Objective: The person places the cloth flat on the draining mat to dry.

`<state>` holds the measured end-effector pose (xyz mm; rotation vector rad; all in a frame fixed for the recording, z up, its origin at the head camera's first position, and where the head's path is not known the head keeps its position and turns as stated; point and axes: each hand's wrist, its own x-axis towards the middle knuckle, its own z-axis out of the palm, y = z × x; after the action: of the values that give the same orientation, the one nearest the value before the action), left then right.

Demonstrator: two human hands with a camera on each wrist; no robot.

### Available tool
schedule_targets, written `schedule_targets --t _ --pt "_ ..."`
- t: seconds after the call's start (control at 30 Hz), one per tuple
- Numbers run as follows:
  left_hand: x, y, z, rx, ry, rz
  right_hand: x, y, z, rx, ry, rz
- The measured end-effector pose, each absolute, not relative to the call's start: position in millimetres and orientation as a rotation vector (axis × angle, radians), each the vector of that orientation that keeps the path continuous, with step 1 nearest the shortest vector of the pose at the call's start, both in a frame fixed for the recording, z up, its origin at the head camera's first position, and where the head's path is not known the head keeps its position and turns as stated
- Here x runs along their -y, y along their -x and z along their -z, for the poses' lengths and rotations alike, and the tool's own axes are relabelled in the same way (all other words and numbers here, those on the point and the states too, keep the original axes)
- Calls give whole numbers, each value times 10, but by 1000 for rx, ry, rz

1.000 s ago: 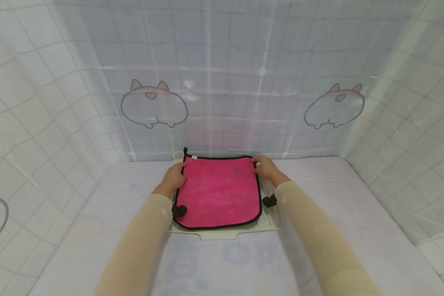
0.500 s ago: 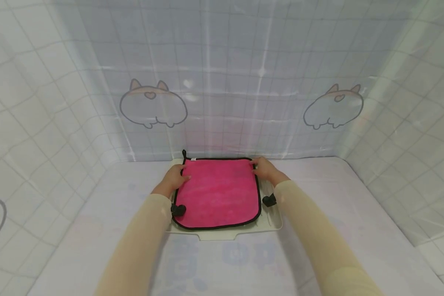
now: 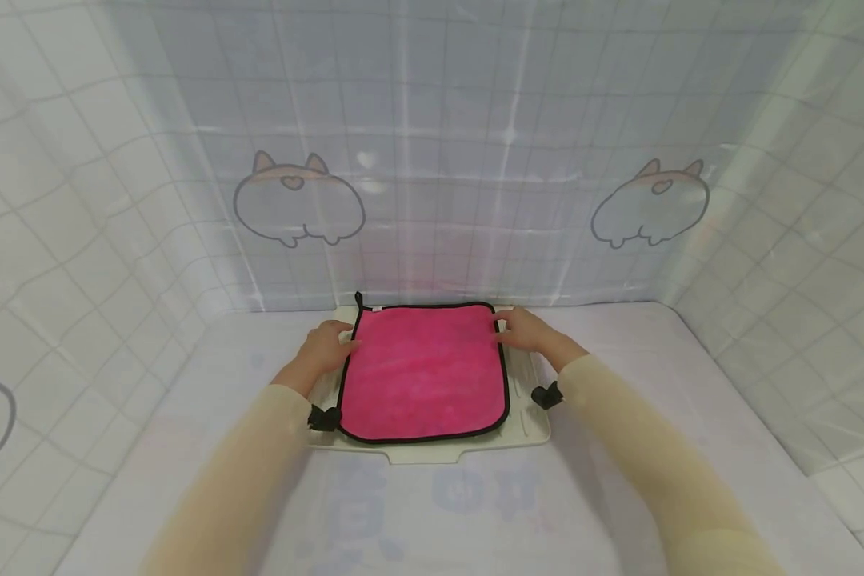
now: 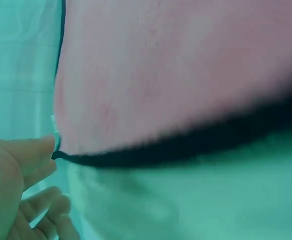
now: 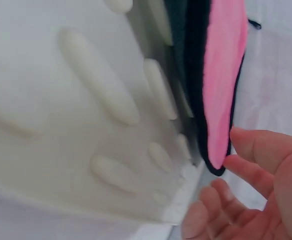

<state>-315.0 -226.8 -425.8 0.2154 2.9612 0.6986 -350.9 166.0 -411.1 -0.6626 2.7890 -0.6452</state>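
Note:
A bright pink cloth [image 3: 428, 372] with black edging and a small loop at its far left corner lies flat on a cream tray [image 3: 423, 454]. At the cloth's left edge is my left hand [image 3: 322, 348], fingers loosely extended; in the left wrist view its fingertips sit by the black-trimmed corner. My right hand [image 3: 527, 330] is beside the opposite edge. The right wrist view has the thumb and forefinger of that hand [image 5: 271, 185] spread apart at the cloth's rounded corner, the other fingers relaxed. Most of the tray's ribbed surface is covered by the cloth.
Raised oval ribs [image 5: 98, 75] stand out on the tray's surface. White sheeting [image 3: 662, 384] covers the surface around it. Grid-patterned curtains [image 3: 475, 160] with cartoon prints rise at the back and both sides.
Both hands have moved outward, left hand to the left and right hand to the right, with their fingers loosening from the cloth's edges. The cloth stays on the tray.

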Motion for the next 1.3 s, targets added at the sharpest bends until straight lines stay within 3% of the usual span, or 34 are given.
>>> schedule_targets --t 0.57,1.3 --pt "2346 2491 4155 -2845 -669 -687 -1809 2906 3995 -2489 628 658" --pt "2366 2154 4271 -2824 -643 -369 -1830 2560 4240 -2320 596 919"
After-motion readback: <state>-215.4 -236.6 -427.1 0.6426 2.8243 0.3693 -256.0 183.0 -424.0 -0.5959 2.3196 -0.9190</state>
